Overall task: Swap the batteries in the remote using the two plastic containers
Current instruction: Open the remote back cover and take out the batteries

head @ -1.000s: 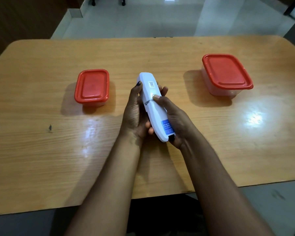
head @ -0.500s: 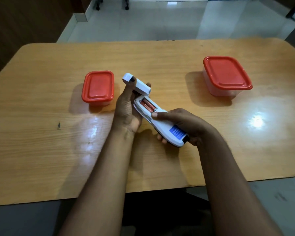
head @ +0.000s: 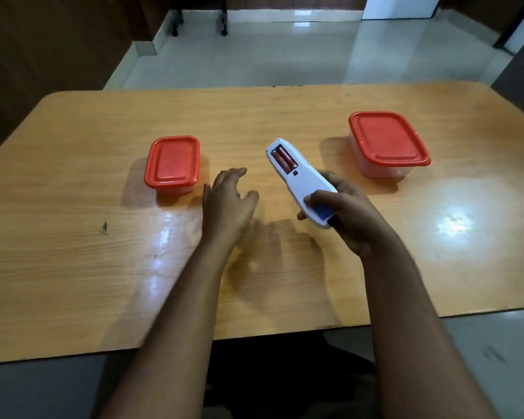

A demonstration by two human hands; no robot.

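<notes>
Two red-lidded plastic containers sit on the wooden surface (head: 73, 176), well apart — the smaller container (head: 172, 163) off to the left, the larger container (head: 387, 143) off to the right, both with their lids on; between them, held up over the middle of the surface, is the white remote (head: 300, 179), back side facing up, its far end pointing away and a little leftward; the battery compartment is uncovered and the two reddish batteries (head: 283, 160) lie side by side inside it, plain to see; the right hand (head: 342, 211) has the remote by its near end, fingers curled under and the thumb laid across the top just above the blue label (head: 322, 211) — a firm grip, clenched on the remote; the left hand (head: 229, 201) is off the remote, hovering low over the surface between the smaller container and the remote, back of the hand up, fingers loosely spread and blurred; its grip looks released, though the palm side is hidden from the head view, so anything tucked beneath it cannot be told; a soft shadow of the hands falls on the glossy surface just near of them; beyond the far edge lies a pale tiled floor (head: 285, 55).
</notes>
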